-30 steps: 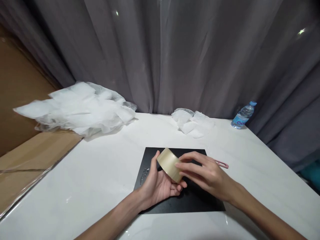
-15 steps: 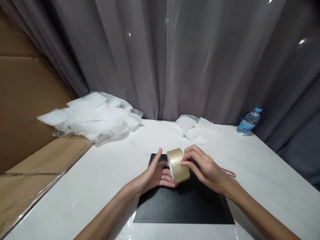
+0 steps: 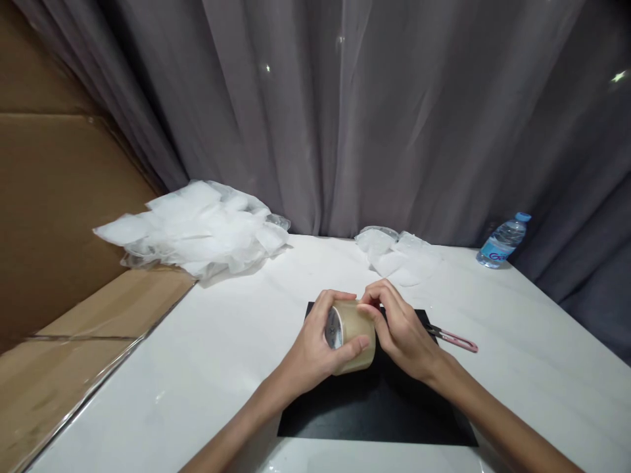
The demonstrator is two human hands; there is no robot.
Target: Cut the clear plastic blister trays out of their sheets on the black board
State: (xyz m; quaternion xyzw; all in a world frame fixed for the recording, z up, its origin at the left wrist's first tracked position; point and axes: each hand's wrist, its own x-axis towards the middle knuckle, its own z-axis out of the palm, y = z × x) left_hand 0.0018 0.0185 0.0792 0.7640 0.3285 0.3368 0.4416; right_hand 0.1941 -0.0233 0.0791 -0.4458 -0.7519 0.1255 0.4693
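A wide roll of yellowish clear tape point(image 3: 358, 335) is held above a black sheet point(image 3: 374, 414) on the white table. My left hand point(image 3: 323, 345) wraps round the roll from the left, with the thumb across its front and the fingers over its top. At the roll's upper right edge, my right hand point(image 3: 399, 328) pinches with thumb and forefinger against the tape. Whether a loose tape end lies between those fingertips is too small to tell.
A pink-handled cutter point(image 3: 458, 341) lies right of the sheet. White film pieces point(image 3: 202, 226) are heaped at the back left, with a smaller pile point(image 3: 394, 253) at the back middle. A water bottle point(image 3: 503, 243) stands back right. Cardboard point(image 3: 113, 302) borders the table's left.
My left hand was open beside the roll and has closed round it. The roll has turned slightly, and my right fingers have shifted to its top edge. The view has swung a little left.
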